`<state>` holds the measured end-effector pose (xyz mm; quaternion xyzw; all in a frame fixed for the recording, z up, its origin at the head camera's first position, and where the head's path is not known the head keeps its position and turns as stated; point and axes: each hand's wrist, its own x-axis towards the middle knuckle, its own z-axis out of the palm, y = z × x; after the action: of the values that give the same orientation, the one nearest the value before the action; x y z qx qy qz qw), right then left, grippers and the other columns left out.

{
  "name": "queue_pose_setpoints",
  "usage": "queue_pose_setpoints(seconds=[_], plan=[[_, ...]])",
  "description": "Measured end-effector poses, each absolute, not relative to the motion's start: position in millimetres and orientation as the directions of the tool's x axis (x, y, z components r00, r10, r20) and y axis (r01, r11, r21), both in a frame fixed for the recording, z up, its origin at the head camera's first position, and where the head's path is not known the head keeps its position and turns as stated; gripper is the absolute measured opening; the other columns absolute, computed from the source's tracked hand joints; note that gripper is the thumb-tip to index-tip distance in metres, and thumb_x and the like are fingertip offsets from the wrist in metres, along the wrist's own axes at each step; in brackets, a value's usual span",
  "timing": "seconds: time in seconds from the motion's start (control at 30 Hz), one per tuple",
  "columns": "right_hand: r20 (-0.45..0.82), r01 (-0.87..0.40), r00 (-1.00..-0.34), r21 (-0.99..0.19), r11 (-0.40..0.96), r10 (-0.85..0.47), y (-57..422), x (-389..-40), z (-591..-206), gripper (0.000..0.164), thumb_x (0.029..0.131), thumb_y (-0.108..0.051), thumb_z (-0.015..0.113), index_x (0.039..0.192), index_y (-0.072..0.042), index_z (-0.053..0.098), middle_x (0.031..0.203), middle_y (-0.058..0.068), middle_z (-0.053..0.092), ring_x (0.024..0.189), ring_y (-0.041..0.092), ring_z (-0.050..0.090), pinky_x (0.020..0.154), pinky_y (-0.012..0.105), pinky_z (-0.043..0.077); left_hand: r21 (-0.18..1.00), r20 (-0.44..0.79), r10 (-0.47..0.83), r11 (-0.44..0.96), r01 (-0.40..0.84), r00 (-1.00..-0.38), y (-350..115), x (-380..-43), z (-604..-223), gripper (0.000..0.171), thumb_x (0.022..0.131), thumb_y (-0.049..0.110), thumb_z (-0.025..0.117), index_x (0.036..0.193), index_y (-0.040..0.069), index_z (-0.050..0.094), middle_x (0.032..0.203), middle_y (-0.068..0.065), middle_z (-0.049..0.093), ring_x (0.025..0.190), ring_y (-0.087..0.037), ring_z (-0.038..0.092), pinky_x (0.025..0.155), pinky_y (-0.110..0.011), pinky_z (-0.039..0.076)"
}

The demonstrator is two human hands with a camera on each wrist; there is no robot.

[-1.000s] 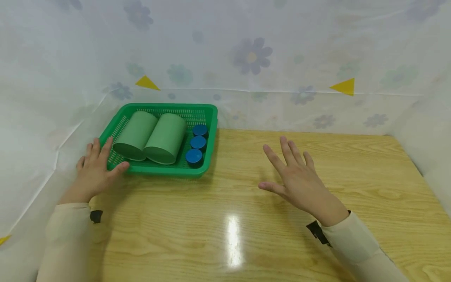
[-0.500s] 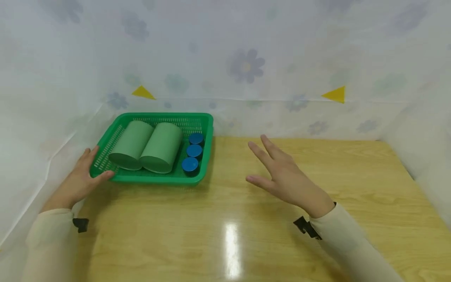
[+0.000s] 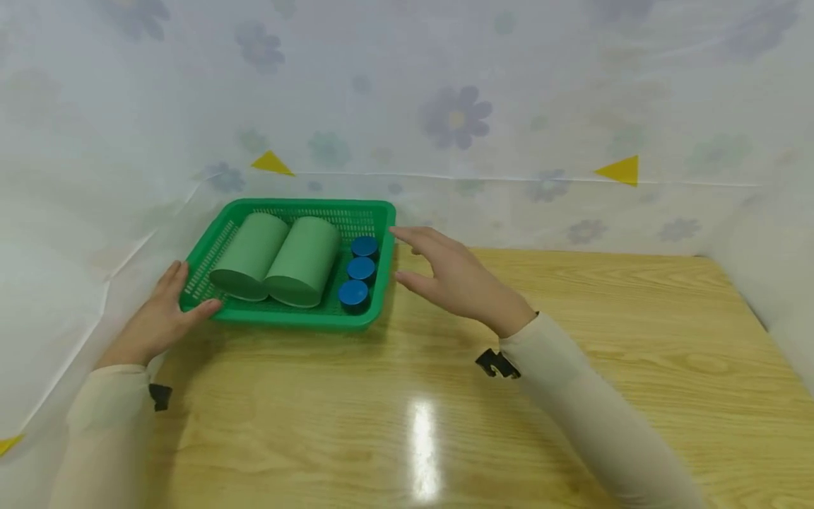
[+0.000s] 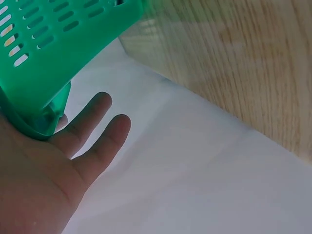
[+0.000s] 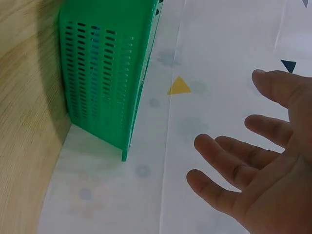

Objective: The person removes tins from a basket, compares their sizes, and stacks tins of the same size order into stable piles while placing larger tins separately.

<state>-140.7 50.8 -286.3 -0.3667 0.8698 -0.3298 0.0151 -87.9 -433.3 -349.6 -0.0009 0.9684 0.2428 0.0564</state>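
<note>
A green plastic basket (image 3: pixel 286 319) stands at the back left of the wooden table. Inside it, two pale green cylinders (image 3: pixel 304 261) lie side by side, and three small round containers with blue tops (image 3: pixel 353 294) line its right side. My left hand (image 3: pixel 151 324) rests against the front left corner of the rim; in the left wrist view its visible fingers (image 4: pixel 105 146) stretch out past the rim. My right hand (image 3: pixel 454 279) is beside the basket's right rim, with thumb and fingers extended. The right wrist view shows a gap between that hand and the basket wall (image 5: pixel 100 78).
The wooden tabletop (image 3: pixel 331 424) extends in front and to the right. White flower-patterned cloth (image 3: pixel 534 92) hangs close behind the basket and along both sides. Yellow triangles (image 3: pixel 620 171) mark the cloth.
My right hand has moved left across the table to the basket's right side. My left hand has shifted slightly at the corner of the rim. The basket's contents look unchanged.
</note>
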Motion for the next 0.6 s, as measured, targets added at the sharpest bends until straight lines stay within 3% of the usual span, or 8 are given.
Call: queue_pose_setpoints(seconds=[0.17,0.47,0.6], plan=[[0.197,-0.582,-0.746,-0.657,0.478,-0.637,24,-158,-288,0.060,0.103,-0.032,0.062,0.157,-0.017,0.040,0.152,0.003,0.045,0.117,0.020,0.057,0.097,0.042,0.048,0.461,-0.106,0.025,0.887,-0.027,-0.994,-434,-88,-350,0.101,0.102,0.052,0.053,0.158,0.003,-0.016,0.163,-0.021,-0.022,0.143,-0.060,-0.002,0.104,-0.079,0.015],[0.135,-0.545,-0.752,-0.679,0.492,-0.645,-5,-168,-294,0.053,0.103,-0.026,0.062,0.152,-0.013,0.047,0.150,0.003,0.048,0.107,0.016,0.061,0.085,0.032,0.053,0.470,-0.100,0.030,0.882,-0.021,-0.995,-435,-91,-350,0.099,0.103,0.050,0.052,0.158,0.003,-0.016,0.163,-0.021,-0.022,0.142,-0.061,-0.001,0.103,-0.079,0.015],[0.124,-0.534,-0.754,-0.688,0.491,-0.645,-14,-169,-294,0.046,0.104,-0.025,0.060,0.148,-0.013,0.052,0.137,0.004,0.059,0.107,0.014,0.062,0.085,0.030,0.053,0.475,-0.106,0.027,0.880,-0.027,-0.994,-433,-90,-350,0.100,0.103,0.051,0.053,0.158,0.003,-0.016,0.163,-0.021,-0.023,0.142,-0.061,-0.001,0.103,-0.079,0.015]])
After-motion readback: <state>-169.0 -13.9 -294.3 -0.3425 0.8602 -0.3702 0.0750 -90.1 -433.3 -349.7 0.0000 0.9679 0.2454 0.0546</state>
